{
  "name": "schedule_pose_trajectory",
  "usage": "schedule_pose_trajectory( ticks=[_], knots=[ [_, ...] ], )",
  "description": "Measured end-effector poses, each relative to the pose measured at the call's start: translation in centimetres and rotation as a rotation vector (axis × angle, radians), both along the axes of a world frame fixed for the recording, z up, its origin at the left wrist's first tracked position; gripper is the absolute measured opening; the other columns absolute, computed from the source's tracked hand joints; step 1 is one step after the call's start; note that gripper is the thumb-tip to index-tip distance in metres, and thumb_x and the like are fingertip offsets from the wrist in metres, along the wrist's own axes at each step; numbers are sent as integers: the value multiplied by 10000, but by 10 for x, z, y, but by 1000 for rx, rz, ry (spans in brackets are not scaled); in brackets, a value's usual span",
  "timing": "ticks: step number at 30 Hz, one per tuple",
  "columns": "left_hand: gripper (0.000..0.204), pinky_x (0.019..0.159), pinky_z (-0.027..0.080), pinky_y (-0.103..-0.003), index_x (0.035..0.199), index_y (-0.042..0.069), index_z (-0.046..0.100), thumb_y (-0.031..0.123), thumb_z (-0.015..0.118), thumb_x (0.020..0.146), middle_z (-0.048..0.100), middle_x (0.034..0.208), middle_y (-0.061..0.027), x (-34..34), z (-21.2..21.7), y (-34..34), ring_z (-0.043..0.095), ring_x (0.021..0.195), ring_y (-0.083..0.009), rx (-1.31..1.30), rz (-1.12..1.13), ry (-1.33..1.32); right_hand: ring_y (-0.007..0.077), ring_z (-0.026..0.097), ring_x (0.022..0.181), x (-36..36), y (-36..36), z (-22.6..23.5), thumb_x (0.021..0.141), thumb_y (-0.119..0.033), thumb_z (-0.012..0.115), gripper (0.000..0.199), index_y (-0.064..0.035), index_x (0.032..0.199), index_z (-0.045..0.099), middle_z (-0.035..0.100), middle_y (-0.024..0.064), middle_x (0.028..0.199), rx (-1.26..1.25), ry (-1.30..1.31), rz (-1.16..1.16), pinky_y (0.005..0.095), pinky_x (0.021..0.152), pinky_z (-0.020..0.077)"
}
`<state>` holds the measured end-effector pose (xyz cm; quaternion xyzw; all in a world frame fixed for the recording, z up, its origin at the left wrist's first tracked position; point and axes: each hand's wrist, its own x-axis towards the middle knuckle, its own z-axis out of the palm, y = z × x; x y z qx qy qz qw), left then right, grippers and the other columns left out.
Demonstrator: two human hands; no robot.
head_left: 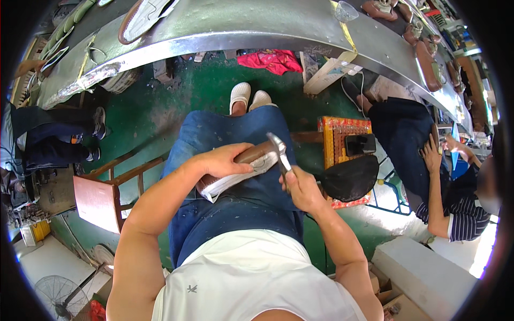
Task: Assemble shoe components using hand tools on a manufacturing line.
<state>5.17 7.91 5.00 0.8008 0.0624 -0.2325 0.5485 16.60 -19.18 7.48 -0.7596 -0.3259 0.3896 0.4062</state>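
Observation:
Across my lap, on blue cloth, lies a brown shoe [253, 154] with a pale lining or sole edge turned toward me. My left hand [227, 160] is closed round its upper side, the thumb pressed along it. In my right hand [303, 188] I grip a hammer [278, 144] by its handle. The metal head is at the far right end of the shoe; whether it touches the shoe I cannot tell.
A metal-topped workbench [225, 40] runs ahead, bearing another shoe [142, 21]. Right of me a stool with a beaded seat [334, 144] carries a phone [360, 144] and a black cloth item [350, 178]. A wooden stool [96, 200] stands left. A co-worker [460, 198] sits at right.

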Motion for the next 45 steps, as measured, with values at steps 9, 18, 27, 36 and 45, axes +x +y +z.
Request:
schedule_pose_trajectory(
  ticks=[9, 18, 27, 36, 45],
  knots=[
    [668, 993, 467, -320, 1462, 56, 488, 414, 708, 942, 638, 1274, -90, 14, -21, 28, 585, 1141, -161, -467, 94, 284, 138, 613, 691, 19, 4, -11, 1099, -302, 439, 377, 24, 1036, 617, 644, 67, 781, -115, 100, -57, 304, 665, 510],
    [696, 1019, 459, -358, 1373, -1, 568, 399, 810, 858, 666, 1216, -103, 18, 22, 38, 593, 1121, -201, -238, 130, 42, 432, 639, 1025, 175, 36, 50, 1015, -360, 587, 472, 33, 1275, 582, 651, 250, 1102, 154, -710, -384, 475, 910, 498],
    [588, 964, 505, -373, 1329, 15, 591, 329, 784, 871, 690, 1192, -143, 187, 218, 162, 648, 1091, -242, 176, 418, -500, 435, 592, 1118, 409, 77, 56, 978, -387, 635, 493, 9, 1263, 564, 625, 247, 1180, -104, -1219, -596, 512, 948, 471],
    [755, 1100, 350, -463, 1516, 73, 413, 477, 658, 927, 489, 1497, -139, 392, 198, 277, 452, 1352, -322, 1757, -50, -449, 419, 606, 1090, 414, 95, 57, 941, -392, 667, 485, -11, 1230, 587, 638, 215, 1153, -100, -1158, -645, 498, 932, 473],
    [497, 1137, 398, -433, 1397, 51, 559, 61, 521, 902, 598, 1398, -175, 397, 172, 316, 526, 1340, -340, 1397, -63, -705, 404, 611, 1089, 416, 85, 58, 925, -379, 689, 479, -14, 1222, 597, 646, 199, 1147, -110, -1107, -662, 490, 945, 471]
  ],
)
